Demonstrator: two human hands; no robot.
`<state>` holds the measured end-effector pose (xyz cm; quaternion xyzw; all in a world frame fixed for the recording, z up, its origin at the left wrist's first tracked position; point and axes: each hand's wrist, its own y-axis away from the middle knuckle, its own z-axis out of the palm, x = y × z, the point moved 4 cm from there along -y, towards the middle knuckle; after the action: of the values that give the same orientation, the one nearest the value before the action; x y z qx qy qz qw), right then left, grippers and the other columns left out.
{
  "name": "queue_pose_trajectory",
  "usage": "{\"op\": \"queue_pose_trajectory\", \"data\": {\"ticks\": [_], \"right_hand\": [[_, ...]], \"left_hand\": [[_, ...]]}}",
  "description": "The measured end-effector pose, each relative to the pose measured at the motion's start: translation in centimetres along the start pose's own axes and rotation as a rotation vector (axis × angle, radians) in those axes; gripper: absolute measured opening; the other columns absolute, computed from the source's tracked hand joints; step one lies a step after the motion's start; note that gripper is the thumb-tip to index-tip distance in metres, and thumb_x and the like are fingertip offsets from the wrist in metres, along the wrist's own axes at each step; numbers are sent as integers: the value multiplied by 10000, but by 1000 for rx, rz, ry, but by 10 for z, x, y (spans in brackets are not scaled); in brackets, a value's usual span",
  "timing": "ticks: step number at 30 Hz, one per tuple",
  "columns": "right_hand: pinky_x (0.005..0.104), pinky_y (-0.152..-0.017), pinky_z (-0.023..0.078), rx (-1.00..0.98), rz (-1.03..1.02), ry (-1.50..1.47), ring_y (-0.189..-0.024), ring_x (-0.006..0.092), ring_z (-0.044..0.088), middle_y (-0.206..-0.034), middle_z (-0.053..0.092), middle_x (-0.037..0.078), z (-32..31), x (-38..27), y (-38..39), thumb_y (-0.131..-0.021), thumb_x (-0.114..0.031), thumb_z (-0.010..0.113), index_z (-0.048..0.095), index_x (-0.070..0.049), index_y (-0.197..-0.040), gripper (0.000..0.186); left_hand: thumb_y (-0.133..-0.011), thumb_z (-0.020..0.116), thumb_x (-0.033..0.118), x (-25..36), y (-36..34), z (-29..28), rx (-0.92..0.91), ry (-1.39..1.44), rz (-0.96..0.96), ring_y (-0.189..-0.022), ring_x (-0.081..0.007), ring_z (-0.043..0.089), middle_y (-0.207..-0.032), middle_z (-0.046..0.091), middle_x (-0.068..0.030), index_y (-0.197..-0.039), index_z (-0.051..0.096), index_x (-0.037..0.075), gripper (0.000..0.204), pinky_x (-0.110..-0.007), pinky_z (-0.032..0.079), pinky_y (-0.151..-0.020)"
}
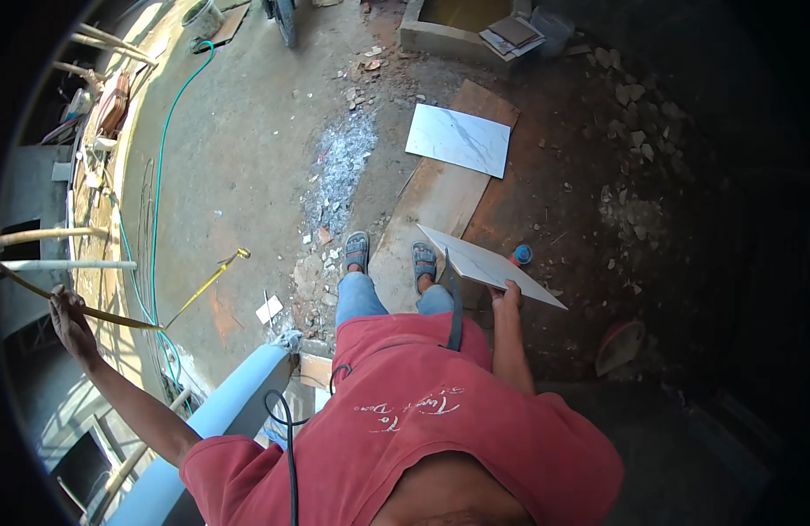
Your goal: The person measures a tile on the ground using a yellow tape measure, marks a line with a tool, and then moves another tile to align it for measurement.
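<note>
Red T-shirt (405, 386) cloth lies nearest the camera. At far left, the outstretched left hand (69, 323) has its grip closed on a yellow measuring tape (124, 319), which bends sharply beside a green hose (157, 210). At centre, a flat marble-patterned tile (457, 140) rests across a wooden board (431, 197). Farther right and nearer the body, a tilted marble-patterned tile (488, 263) has its lower edge pinched by the grip of the right hand (507, 296). Sound handling would call for drawing the tape straight, free of the bend, and keeping the tilted tile's brittle corners from knocking anything.
</note>
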<state>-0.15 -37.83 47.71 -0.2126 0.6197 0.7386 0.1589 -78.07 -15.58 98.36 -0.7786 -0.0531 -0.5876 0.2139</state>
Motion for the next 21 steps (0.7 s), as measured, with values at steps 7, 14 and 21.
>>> {"op": "queue_pose_trajectory", "data": {"ticks": [7,14,21], "right_hand": [[517,-734,518,125,-191,-57,-988,335,540,-1087,518,134,71,37,-30,-698,-26,556,452,-66,-1137,453],[431,-596,527,78,-205,-93,-872,283,594,-974,572,92,136,110,-76,-696,-27,609,484,-57,-1076,401],[289,-580,455,176,-243,-69,-802,196,579,-984,575,70,110,181,-156,-719,-57,658,532,-3,-1046,354]], "left_hand": [[-946,454,298,-196,-41,169,-356,117,-394,-616,-79,417,-667,440,9,-951,533,56,255,-222,357,-583],[-943,436,356,-289,-11,312,-792,-179,-583,-500,-66,438,-585,454,24,-901,531,89,287,-208,382,-489],[-948,435,312,-400,89,428,-1111,-211,-768,-464,-87,471,-588,500,-5,-933,495,103,218,-213,376,-445]]}}
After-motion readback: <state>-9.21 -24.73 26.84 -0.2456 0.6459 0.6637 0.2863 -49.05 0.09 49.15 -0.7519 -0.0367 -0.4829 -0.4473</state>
